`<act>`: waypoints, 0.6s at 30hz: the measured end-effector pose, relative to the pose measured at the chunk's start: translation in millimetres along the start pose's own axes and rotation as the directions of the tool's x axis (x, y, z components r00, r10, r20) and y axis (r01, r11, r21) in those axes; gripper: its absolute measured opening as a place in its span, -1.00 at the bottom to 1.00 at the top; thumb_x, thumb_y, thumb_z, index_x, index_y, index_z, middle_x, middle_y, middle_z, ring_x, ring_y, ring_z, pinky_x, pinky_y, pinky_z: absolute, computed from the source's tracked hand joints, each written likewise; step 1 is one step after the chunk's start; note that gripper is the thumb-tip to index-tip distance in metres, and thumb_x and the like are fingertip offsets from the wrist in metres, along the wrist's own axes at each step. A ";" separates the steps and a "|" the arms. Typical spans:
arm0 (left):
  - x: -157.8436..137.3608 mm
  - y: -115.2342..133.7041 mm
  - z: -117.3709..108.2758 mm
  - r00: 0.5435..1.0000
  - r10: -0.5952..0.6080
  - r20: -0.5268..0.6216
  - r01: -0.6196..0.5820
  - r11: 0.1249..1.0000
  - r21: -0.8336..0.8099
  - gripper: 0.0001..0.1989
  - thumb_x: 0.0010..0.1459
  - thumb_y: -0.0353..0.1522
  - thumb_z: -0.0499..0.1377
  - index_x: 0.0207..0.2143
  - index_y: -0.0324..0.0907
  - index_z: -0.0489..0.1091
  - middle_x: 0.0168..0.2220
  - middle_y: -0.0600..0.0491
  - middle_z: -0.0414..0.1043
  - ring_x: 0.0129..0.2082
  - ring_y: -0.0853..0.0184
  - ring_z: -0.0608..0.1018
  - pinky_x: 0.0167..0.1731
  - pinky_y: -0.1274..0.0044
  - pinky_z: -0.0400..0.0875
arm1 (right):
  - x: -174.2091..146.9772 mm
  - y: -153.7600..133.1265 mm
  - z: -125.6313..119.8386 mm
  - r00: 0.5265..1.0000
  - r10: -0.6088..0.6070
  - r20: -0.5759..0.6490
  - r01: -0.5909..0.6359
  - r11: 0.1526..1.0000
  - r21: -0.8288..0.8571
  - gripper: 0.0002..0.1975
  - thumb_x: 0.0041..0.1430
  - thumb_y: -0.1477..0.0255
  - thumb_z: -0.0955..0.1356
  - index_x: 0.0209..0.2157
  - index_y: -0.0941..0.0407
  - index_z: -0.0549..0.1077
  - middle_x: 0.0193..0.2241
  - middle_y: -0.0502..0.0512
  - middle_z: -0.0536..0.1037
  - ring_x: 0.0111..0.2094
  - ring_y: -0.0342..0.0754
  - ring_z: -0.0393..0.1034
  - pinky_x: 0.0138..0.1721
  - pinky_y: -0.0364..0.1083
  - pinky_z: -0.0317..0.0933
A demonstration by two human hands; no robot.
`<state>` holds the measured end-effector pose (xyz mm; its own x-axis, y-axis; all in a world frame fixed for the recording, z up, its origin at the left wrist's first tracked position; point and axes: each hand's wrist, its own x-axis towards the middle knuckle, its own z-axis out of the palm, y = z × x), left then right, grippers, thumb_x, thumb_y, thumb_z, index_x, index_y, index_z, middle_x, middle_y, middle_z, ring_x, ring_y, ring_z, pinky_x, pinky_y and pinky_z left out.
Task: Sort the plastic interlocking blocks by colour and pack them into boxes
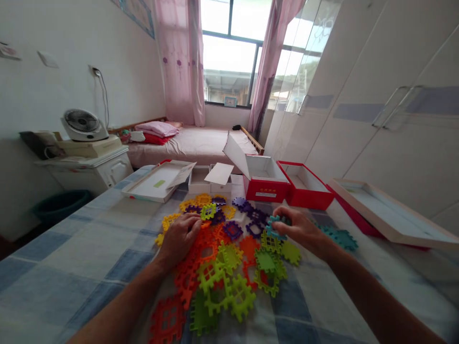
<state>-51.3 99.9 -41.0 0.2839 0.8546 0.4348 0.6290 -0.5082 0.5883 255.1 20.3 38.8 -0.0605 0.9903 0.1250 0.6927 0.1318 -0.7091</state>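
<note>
Nearest, orange and green pieces: toothed orange pieces (168,317) and toothed green pieces (241,296) overlap in a loose heap on the checked tablecloth (60,263), some with window-like cut-outs.
Left hand: the left hand (181,236) lies palm down over the heap's left side, fingers curled near a yellow-green piece (208,211); whether they grip anything, I cannot tell.
Right hand: the right hand (299,227), at the heap's right side, pinches a turquoise piece (274,228) between thumb and fingers, just right of the purple pieces.
Teal pieces: several teal pieces (344,239) lie right of the right wrist.
Purple and yellow pieces: purple pieces (233,230) spread across the heap's far middle, yellow pieces (170,220) along its far left.
Boxes: beyond, a shallow white tray (148,191) left, small white boxes (199,182) centre, two red boxes (267,191) to their right.
Far: a pink-covered bed (208,143) under the window (229,52).
</note>
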 end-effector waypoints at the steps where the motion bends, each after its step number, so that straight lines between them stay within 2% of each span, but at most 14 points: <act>1: 0.0 0.0 -0.1 1.000 0.002 0.002 -0.002 1.000 0.001 -0.65 0.20 -0.21 -0.05 -0.30 -0.14 0.49 -0.16 0.03 0.46 -0.12 0.28 0.45 -0.03 0.46 0.28 | -13.1 5.3 1.5 0.999 0.012 0.043 -0.012 1.000 0.000 -0.83 0.02 0.36 0.31 -0.33 0.13 0.38 -0.48 -0.03 0.42 -0.46 -0.15 0.26 -0.43 -0.20 0.13; 4: -0.3 0.1 -0.6 1.000 0.005 0.013 -0.006 1.000 0.012 -0.64 0.20 -0.19 -0.05 -0.30 -0.15 0.49 -0.16 0.03 0.47 -0.12 0.27 0.45 -0.03 0.46 0.27 | -38.7 10.4 15.8 0.981 -0.039 0.190 0.034 0.999 0.032 -0.88 0.04 0.42 0.30 -0.32 0.11 0.38 -0.28 0.02 0.46 -0.29 -0.10 0.32 -0.29 -0.18 0.17; 6: -0.3 0.1 -1.2 1.000 0.001 0.016 -0.001 1.000 0.020 -0.63 0.19 -0.17 -0.06 -0.30 -0.15 0.48 -0.15 0.03 0.47 -0.12 0.27 0.45 -0.03 0.45 0.27 | -45.1 9.7 27.0 0.970 -0.092 0.225 0.095 0.995 -0.002 -0.88 0.04 0.48 0.30 -0.31 0.09 0.38 -0.19 0.02 0.44 -0.23 -0.10 0.31 -0.20 -0.17 0.15; 10: 0.7 -0.3 -2.2 0.999 -0.005 0.035 0.004 1.000 0.021 -0.62 0.18 -0.15 -0.06 -0.31 -0.14 0.48 -0.15 0.03 0.47 -0.11 0.25 0.46 -0.03 0.45 0.28 | -46.0 11.5 40.9 0.970 -0.143 0.198 0.181 0.965 -0.188 -0.81 0.01 0.53 0.34 -0.27 0.08 0.38 -0.24 0.01 0.43 -0.24 -0.08 0.29 -0.17 -0.11 0.12; 12: 1.4 -0.9 -2.3 0.999 -0.007 0.049 0.006 1.000 0.019 -0.60 0.18 -0.14 -0.06 -0.31 -0.15 0.48 -0.15 0.02 0.47 -0.11 0.25 0.45 -0.04 0.44 0.28 | -46.7 12.4 43.2 0.967 -0.177 0.182 0.217 0.948 -0.232 -0.81 -0.03 0.53 0.38 -0.32 0.08 0.38 -0.26 0.01 0.41 -0.20 -0.05 0.25 -0.16 -0.10 0.10; 15: 1.9 -2.3 -2.0 0.999 -0.015 0.046 0.015 1.000 0.021 -0.59 0.17 -0.12 -0.07 -0.30 -0.16 0.48 -0.13 0.00 0.46 -0.10 0.23 0.45 -0.02 0.42 0.27 | -51.2 8.9 44.5 0.964 -0.217 0.154 0.244 0.951 -0.189 -0.80 -0.10 0.54 0.43 -0.40 0.09 0.37 -0.27 -0.02 0.35 -0.20 -0.09 0.23 -0.20 -0.14 0.09; 18: 1.7 -3.9 -2.1 0.999 -0.015 0.041 0.015 1.000 0.016 -0.58 0.16 -0.11 -0.07 -0.31 -0.14 0.49 -0.12 0.00 0.45 -0.10 0.23 0.45 -0.03 0.43 0.28 | -56.6 2.2 45.7 0.969 -0.207 0.131 0.215 0.975 -0.048 -0.80 -0.09 0.58 0.42 -0.42 0.10 0.35 -0.31 -0.05 0.32 -0.26 -0.16 0.23 -0.26 -0.19 0.10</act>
<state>-54.7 103.2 -41.1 0.3040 0.8659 0.3972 0.6448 -0.4939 0.5833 227.2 -33.4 -1.5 -0.2966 0.9384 0.1772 0.6970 0.3396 -0.6316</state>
